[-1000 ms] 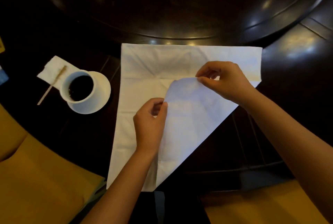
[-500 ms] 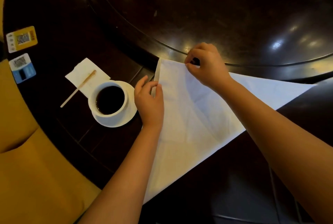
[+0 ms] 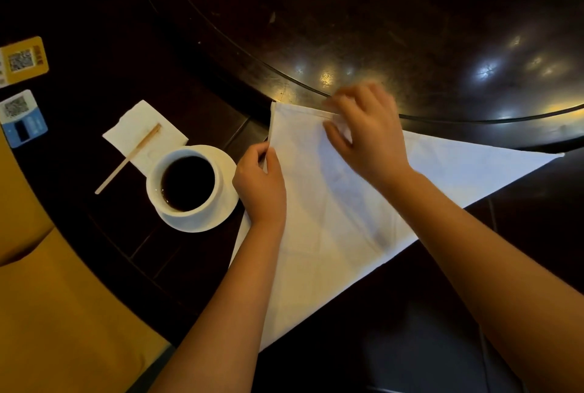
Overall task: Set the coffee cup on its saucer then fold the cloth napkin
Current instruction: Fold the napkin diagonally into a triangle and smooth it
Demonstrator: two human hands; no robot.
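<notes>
A white coffee cup (image 3: 184,182) full of black coffee stands on its white saucer (image 3: 221,212) left of centre. To its right lies the white cloth napkin (image 3: 341,222), folded into a triangle on the dark table. My left hand (image 3: 260,185) pinches the napkin's left edge between thumb and fingers. Blurred, my right hand (image 3: 368,131) rests over the napkin's top edge, fingers spread and bent on the cloth; whether it grips the cloth I cannot tell.
A paper napkin (image 3: 143,133) with a wooden stirrer (image 3: 128,160) lies behind the cup. Two QR-code cards, yellow (image 3: 23,60) and blue (image 3: 22,119), sit at the far left. A raised round turntable (image 3: 379,29) fills the back. Yellow seat cushion (image 3: 57,313) lower left.
The lifted corner was carried over, turning the napkin into a triangle. Since half a second ago my right hand slid rightward along the top edge and my left hand closed on the left edge.
</notes>
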